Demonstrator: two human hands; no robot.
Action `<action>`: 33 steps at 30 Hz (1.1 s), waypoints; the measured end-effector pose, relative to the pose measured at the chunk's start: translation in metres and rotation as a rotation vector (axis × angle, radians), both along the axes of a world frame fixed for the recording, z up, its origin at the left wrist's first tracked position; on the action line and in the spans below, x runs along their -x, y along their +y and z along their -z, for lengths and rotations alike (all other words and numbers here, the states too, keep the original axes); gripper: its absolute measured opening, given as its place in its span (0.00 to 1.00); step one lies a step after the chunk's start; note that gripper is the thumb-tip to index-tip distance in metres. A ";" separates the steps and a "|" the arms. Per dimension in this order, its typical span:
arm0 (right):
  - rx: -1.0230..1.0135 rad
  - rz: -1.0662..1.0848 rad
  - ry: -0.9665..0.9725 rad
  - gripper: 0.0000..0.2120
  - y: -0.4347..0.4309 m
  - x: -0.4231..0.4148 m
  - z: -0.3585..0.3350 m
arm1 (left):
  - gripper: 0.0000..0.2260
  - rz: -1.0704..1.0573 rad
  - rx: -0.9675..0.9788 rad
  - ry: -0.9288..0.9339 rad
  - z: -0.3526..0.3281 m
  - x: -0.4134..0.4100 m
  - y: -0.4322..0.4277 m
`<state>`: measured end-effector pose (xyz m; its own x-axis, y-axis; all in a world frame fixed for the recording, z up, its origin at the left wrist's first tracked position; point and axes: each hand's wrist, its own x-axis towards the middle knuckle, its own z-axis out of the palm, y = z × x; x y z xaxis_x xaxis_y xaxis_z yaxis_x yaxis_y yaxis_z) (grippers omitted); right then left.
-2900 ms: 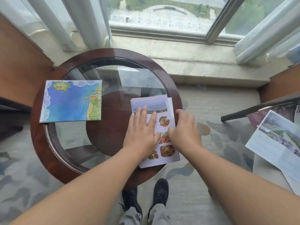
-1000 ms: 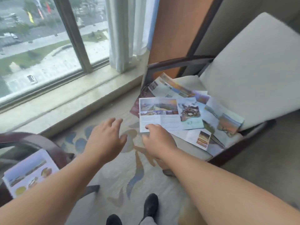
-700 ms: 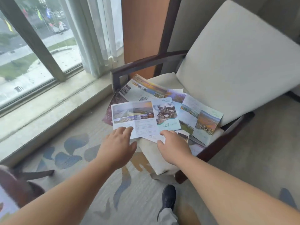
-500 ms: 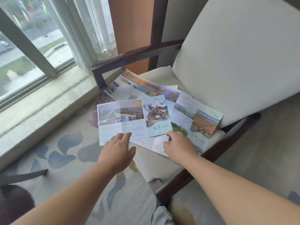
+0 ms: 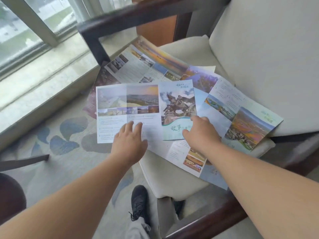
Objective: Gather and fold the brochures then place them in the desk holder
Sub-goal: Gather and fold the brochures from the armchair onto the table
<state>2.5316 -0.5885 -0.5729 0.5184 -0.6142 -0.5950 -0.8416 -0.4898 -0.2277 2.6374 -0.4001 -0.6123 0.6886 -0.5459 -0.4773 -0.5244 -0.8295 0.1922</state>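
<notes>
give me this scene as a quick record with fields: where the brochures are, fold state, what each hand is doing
place: chair seat
top brochure: unfolded, lying flat on the pile, its left part past the seat's edge
other brochures: several, unfolded, overlapping, spread beneath it
left hand: fingers straight, resting on the top brochure's text panel
right hand: resting on its statue panel
folded here: none
desk holder: not in view
</notes>
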 end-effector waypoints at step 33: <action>-0.689 0.894 -0.505 0.06 -0.055 0.000 -0.031 | 0.29 -0.072 0.142 -0.194 -0.035 -0.017 -0.003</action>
<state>2.5313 -0.6430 -0.5423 0.3437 -0.5086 -0.7894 -0.5616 0.5624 -0.6068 2.6544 -0.4036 -0.5777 0.7995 -0.5442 -0.2543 -0.5034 -0.8380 0.2108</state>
